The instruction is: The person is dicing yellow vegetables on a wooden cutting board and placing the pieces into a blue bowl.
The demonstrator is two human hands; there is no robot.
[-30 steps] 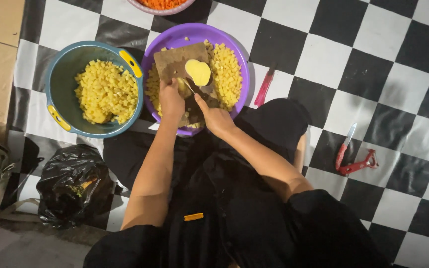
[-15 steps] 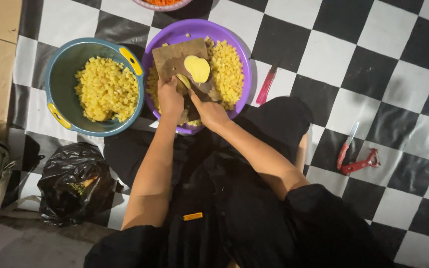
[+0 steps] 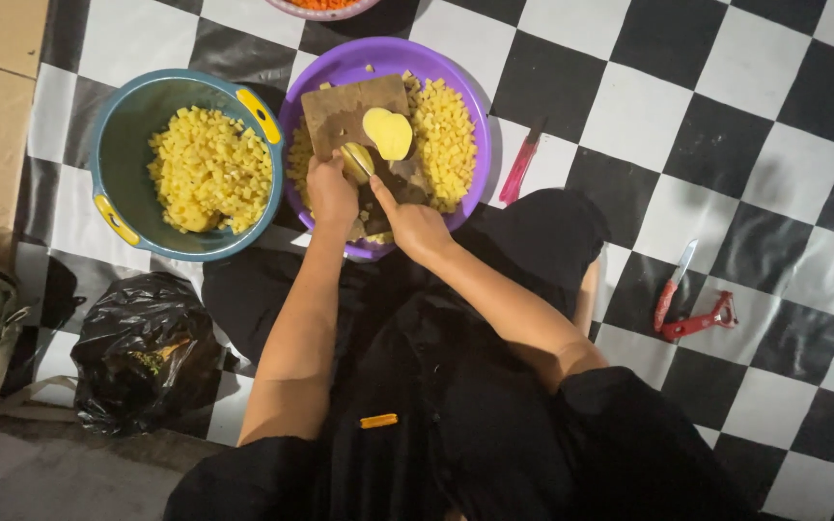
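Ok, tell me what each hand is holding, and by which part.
Left hand pins a potato piece on the board. Right hand holds a knife by its handle, mostly hidden in the grip.

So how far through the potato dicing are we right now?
Well along: the teal bowl holds a heap of yellow cubes, and more lie in the purple basin. In hand: the left hand steadies a potato piece on the board while the right hand cuts. Left: the potato half, uncut.
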